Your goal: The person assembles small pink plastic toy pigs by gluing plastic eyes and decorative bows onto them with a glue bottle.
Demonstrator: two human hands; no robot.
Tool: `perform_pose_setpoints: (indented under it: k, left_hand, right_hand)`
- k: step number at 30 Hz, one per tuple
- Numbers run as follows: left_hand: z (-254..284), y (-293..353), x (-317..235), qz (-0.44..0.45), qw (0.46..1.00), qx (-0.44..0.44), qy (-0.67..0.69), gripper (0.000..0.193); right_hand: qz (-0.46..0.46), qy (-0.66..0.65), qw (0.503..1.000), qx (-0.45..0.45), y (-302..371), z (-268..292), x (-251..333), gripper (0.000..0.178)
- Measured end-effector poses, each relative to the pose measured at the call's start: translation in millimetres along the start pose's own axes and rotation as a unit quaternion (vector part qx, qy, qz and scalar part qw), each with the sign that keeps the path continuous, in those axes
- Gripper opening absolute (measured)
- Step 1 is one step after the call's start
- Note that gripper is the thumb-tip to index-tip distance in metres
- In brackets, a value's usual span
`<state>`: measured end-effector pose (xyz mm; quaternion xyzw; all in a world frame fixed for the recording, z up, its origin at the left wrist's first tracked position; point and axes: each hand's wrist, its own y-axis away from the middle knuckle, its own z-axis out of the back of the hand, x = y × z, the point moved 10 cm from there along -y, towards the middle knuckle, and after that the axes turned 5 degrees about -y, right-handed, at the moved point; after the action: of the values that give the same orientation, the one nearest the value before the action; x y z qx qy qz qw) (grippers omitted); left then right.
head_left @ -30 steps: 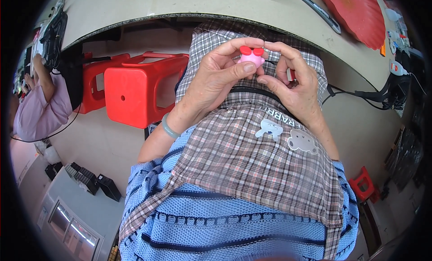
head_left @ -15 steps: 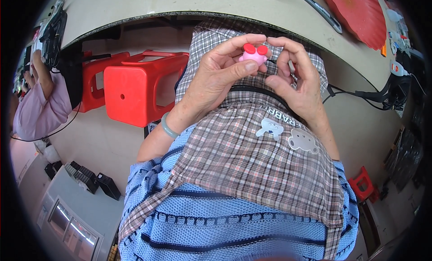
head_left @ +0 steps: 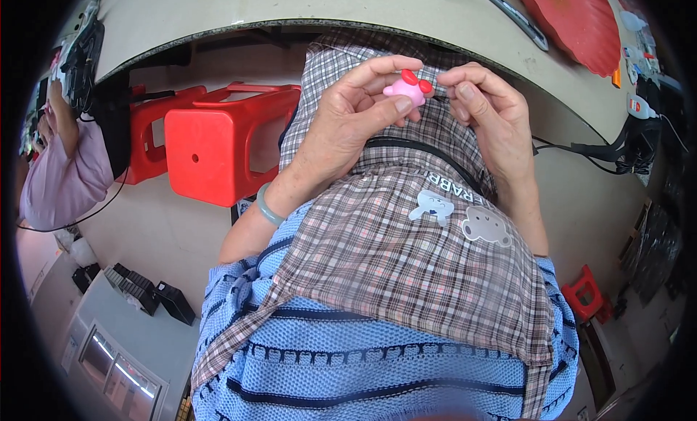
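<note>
A small pink toy figure (head_left: 404,92) with two rounded red parts sits between the thumb and fingers of my left hand (head_left: 352,101), above my lap. Its red parts point up and to the right. Just right of the toy, apart from it, my right hand (head_left: 497,112) is closed, thumb against the curled fingers. Whatever may be in that pinch is hidden or too small to make out. Under both hands lies the checked apron (head_left: 377,210).
The curved table (head_left: 290,3) runs ahead of me, bearing a utility knife (head_left: 512,18) and a red scalloped tray (head_left: 573,21). Red plastic stools (head_left: 200,156) stand at the left. Beyond them sits a person in a pink top (head_left: 69,170). Cables (head_left: 588,152) hang at the right.
The toy has tilted in my left hand, its red parts swinging to the right. My right hand has drawn slightly away to the right and its thumb has closed onto the fingers.
</note>
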<state>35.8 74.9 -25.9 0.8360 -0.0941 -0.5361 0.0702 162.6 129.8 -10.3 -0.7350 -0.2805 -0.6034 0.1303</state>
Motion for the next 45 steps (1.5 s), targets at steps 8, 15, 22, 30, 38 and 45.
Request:
perform_pose_setpoints:
  k: [8, 15, 22, 30, 38, 45]
  left_hand:
    - [3.9, -1.6, 8.1, 0.026, 1.0, -0.011, 0.008, 0.039]
    - [1.7, -0.6, 10.3, 0.04, 0.999, -0.005, -0.004, 0.042]
    - [-1.0, 0.0, 10.9, 0.032, 0.999, 0.01, -0.038, 0.04]
    - [-1.6, 0.0, 13.8, 0.043, 0.999, 0.01, -0.024, 0.041]
    - [-5.1, 0.0, 11.3, 0.049, 0.998, 0.013, -0.043, 0.04]
    - [-1.9, 1.5, 4.7, -0.031, 0.982, -0.024, -0.183, 0.037]
  right_hand:
    - [-0.084, -0.201, 0.976, 0.024, -0.3, -1.9, -12.5, 0.032]
    - [-0.057, -0.111, 0.992, -0.001, 0.7, 2.8, -14.6, 0.032]
    - [-0.046, -0.089, 0.995, -0.013, -0.8, 9.0, -13.1, 0.029]
    - [-0.01, -0.064, 0.998, -0.025, -1.1, 7.9, -9.9, 0.024]
    - [-0.007, -0.006, 1.0, -0.017, 0.6, -1.3, 2.5, 0.018]
    - [0.107, 0.224, 0.968, -0.039, 0.0, -14.1, 22.6, 0.014]
